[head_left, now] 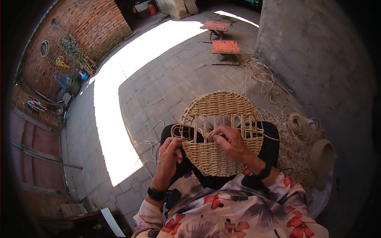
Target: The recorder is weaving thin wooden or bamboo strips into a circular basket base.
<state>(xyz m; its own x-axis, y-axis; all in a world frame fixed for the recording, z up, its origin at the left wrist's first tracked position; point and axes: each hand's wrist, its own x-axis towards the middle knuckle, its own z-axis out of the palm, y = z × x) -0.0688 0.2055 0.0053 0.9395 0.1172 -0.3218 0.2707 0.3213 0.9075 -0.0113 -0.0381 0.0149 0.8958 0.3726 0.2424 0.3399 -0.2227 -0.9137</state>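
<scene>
Right hand [230,141] pinches a straw strand at the middle gap of round woven mat [221,133], resting on the mat's face. Left hand [170,152] grips the mat's left edge, w/ mat propped on the lap btwn both hands.

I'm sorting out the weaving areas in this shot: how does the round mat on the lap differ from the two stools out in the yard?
The round woven mat is straw-coloured and circular, with an unwoven gap across its middle; the two stools have orange rectangular tops, fully woven. The left hand and right hand hold the mat; the stools stand untouched. Both are woven.
</scene>
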